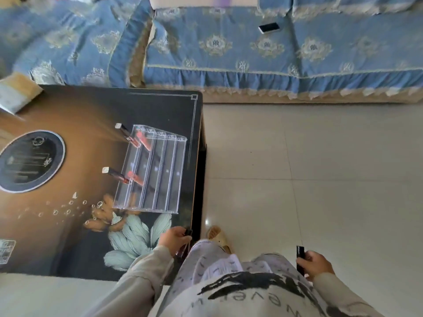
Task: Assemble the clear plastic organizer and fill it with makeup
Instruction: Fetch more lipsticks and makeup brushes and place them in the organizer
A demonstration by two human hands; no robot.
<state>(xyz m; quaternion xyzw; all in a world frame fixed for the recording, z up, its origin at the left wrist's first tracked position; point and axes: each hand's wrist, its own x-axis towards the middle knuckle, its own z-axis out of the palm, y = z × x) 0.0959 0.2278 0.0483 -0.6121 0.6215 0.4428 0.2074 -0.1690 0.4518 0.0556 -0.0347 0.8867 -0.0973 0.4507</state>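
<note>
The fingers (pixel 181 232) of the left hand (pixel 174 238) are curled round a dark tube (pixel 188 232) at the near edge of the surface (pixel 68 236). The right hand (pixel 318 265), well apart over the tiled floor (pixel 320 168), grips a second dark tube (pixel 300 256) upright. Both tubes look light, stiff and smooth, so probably a little slippery; a hold around the middle, feeding one in end first, seems safest. Ahead and to the left of the left fingers, the clear organizer (pixel 158 172) stands on the surface, its stepped rows sloping. Two red tubes (pixel 119 176) poke from the row farthest from the hands; the other rows look empty. It seems thin, hard plastic, likely light, easily shoved and perhaps brittle, so best steadied at a side wall. The surface is glossy, printed with flowers, with a box (pixel 17 97) at its far corner. Beyond lies a sofa (pixel 229 65) under a blue cover, a phone (pixel 269 27) on its seat.
</note>
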